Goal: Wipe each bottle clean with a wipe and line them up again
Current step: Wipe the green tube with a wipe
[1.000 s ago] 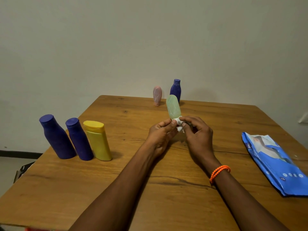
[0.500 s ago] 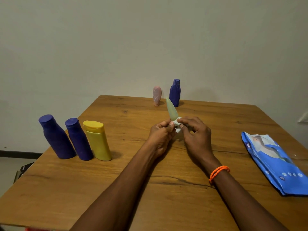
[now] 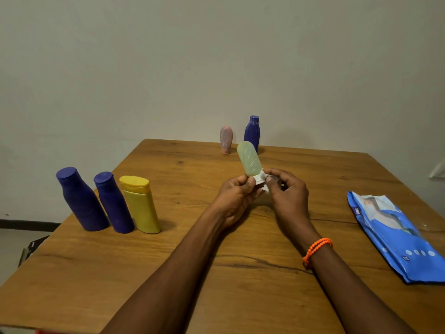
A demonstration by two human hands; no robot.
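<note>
Above the middle of the wooden tabletop [image 3: 240,273], the left hand [image 3: 237,196] holds a pale green bottle [image 3: 249,159] by its lower end, grip pinching it. The right hand [image 3: 287,196] pinches a white wipe [image 3: 262,180] against the bottle's base, fingers curled round it.

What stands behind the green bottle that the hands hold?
Behind the green bottle stand a pink bottle and a purple bottle at the table's far edge. The green bottle covers the purple one's lower left part.
</note>
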